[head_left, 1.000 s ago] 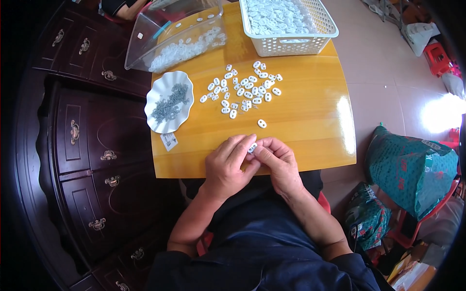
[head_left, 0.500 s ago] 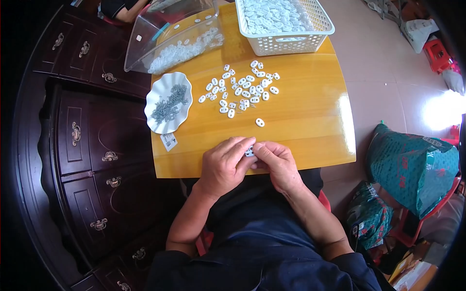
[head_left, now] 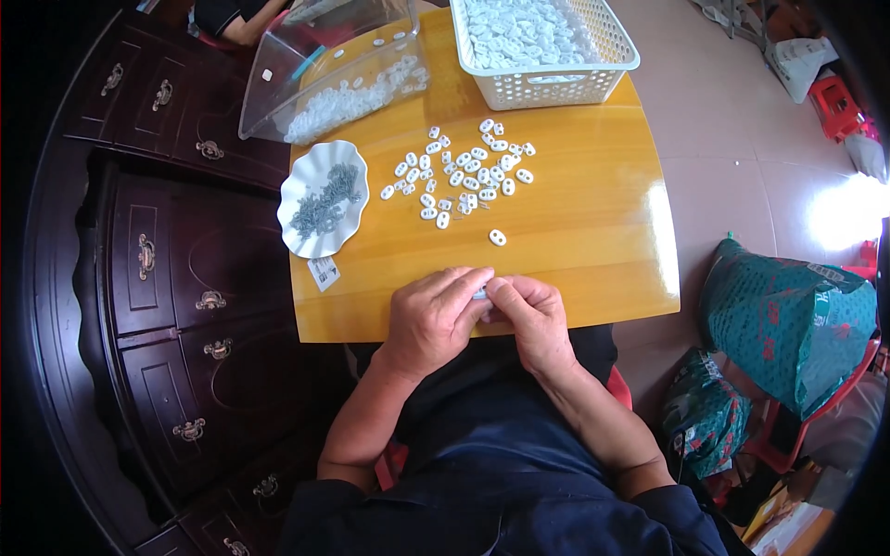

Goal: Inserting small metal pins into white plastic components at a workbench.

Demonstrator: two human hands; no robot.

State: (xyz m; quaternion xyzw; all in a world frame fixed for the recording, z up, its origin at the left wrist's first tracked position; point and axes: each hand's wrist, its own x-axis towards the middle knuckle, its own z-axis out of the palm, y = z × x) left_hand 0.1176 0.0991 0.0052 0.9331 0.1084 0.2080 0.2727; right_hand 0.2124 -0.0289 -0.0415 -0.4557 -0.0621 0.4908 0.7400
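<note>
At the near edge of the wooden table (head_left: 593, 213), my left hand (head_left: 431, 315) and my right hand (head_left: 530, 315) meet, fingers pinched around a small white plastic piece (head_left: 480, 293). Most of that piece is hidden by my fingers. Just beyond my hands lies a single white oval piece (head_left: 498, 237) with two dark holes. Farther off are several similar oval pieces (head_left: 464, 159), scattered among small square ones. To the left stands a white wavy-rimmed dish (head_left: 295, 190) with a heap of small grey metal screws (head_left: 326, 202).
A clear plastic bin (head_left: 269, 102) with small translucent parts stands at the far left. A white perforated basket (head_left: 593, 83) full of white pieces is at the back. A paper label (head_left: 324, 271) lies near the dish. Dark drawers (head_left: 148, 259) flank the left; green bags (head_left: 788, 315) are at right. Another person's arm (head_left: 246, 26) shows at top left.
The white piece has tilted between my fingers, so less of its face shows. My left fingers have shifted slightly right toward my right thumb. The things on the table remain in place.
</note>
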